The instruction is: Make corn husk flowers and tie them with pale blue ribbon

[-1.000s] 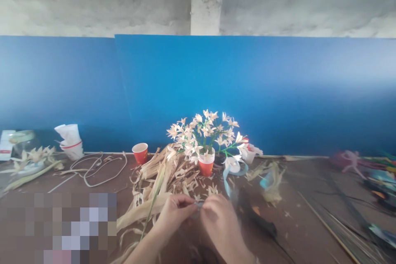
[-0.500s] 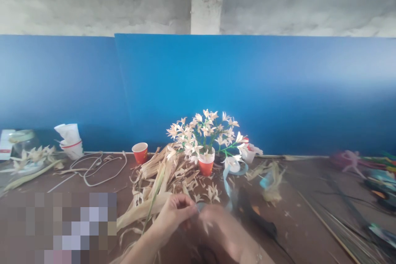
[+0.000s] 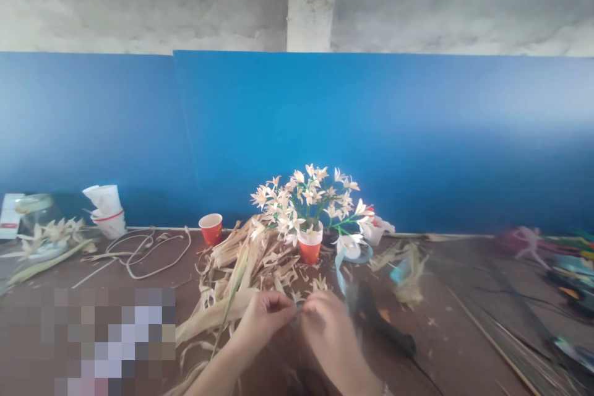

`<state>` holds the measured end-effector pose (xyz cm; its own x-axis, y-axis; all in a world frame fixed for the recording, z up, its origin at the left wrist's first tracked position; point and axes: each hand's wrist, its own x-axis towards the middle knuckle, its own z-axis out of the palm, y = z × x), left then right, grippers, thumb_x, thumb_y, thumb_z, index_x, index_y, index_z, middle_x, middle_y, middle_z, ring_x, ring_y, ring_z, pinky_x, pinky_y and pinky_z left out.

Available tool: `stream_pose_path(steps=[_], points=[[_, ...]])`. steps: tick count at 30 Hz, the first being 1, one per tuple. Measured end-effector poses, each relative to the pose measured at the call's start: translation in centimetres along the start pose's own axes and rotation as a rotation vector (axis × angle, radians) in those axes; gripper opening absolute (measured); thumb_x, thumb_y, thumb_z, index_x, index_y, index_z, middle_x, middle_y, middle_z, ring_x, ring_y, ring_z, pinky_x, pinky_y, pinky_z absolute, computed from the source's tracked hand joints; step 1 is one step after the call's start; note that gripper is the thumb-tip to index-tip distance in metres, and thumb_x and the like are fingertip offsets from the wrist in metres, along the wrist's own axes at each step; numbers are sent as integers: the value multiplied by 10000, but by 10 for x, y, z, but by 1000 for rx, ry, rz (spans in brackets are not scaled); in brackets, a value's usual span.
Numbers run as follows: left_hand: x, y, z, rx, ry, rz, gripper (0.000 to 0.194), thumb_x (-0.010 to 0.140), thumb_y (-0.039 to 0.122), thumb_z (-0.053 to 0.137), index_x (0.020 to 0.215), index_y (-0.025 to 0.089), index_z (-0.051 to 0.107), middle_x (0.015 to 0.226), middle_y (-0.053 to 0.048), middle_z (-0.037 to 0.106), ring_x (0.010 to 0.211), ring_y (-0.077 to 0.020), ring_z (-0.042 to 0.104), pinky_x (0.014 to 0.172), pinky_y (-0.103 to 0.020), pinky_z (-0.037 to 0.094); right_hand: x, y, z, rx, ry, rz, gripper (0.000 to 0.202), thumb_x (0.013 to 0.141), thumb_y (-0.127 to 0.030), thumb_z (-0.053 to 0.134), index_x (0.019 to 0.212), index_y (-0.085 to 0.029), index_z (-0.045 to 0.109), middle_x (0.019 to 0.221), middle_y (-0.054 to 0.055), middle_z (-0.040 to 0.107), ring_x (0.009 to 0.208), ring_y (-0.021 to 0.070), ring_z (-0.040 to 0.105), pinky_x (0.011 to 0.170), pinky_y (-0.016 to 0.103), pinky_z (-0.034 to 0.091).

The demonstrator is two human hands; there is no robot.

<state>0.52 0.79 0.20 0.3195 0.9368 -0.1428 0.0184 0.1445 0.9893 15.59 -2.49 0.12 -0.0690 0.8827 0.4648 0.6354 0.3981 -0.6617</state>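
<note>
My left hand (image 3: 268,317) is closed, thumb and index finger pinched on something too small to make out. Close beside it on the right, my right hand (image 3: 327,322) is closed too, its fingertips almost touching the left ones at the same spot. Just beyond the hands, small pale husk flowers (image 3: 319,283) lie on the brown table (image 3: 417,346). Behind them a red and white paper cup (image 3: 309,250) holds a bunch of cream flowers (image 3: 313,189) on green stems. Dry corn husks (image 3: 245,253) are heaped left of that cup.
A dark tool (image 3: 387,328) with a cable lies right of my hands. Blue ribbon (image 3: 341,269) hangs near the cup. Farther left are a red cup (image 3: 211,230), a white cable (image 3: 139,272) and a white cup (image 3: 109,223). Thin sticks (image 3: 496,340) lie at the right.
My right hand has turned and its fingers have moved up slightly beside my left fingertips. My left hand has hardly moved.
</note>
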Motion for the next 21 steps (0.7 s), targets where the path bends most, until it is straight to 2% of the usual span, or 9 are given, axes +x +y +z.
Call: stream_pose_path(steps=[3,9,15,17,21], points=[[0,1,-2,-42,-22,-2,265,596,349,711,712,113,674,496,16,596,417,-90,502,431,-207,393,2,-1,-2,25,8,4,137,760,-148,500,647,-187,568,739,43,594,752,188,549,688,283,407],[2,2,-2,-63,-3,6,269,575,359,727,658,112,659,456,20,584,400,-89,501,418,-202,384,4,-8,-5,268,-61,160,185,772,-180,497,617,-175,597,691,14,601,698,158,566,656,234,418],[2,0,-1,-73,39,19,281,574,382,726,620,133,603,417,33,562,380,-91,490,388,-193,362,3,-9,-3,302,-36,213,181,745,-209,513,584,-173,587,658,5,590,666,151,550,632,226,406],[2,1,0,-70,46,23,290,562,383,735,617,131,603,419,34,558,380,-89,487,396,-197,373,4,-8,-3,367,-61,281,182,722,-212,526,557,-171,589,622,0,591,631,144,540,601,223,399],[1,2,-1,-85,24,18,306,566,387,739,661,116,634,451,23,572,393,-84,489,410,-196,378,7,-4,-1,633,-190,525,143,668,-240,575,559,-159,622,534,-17,583,552,121,509,534,213,370]])
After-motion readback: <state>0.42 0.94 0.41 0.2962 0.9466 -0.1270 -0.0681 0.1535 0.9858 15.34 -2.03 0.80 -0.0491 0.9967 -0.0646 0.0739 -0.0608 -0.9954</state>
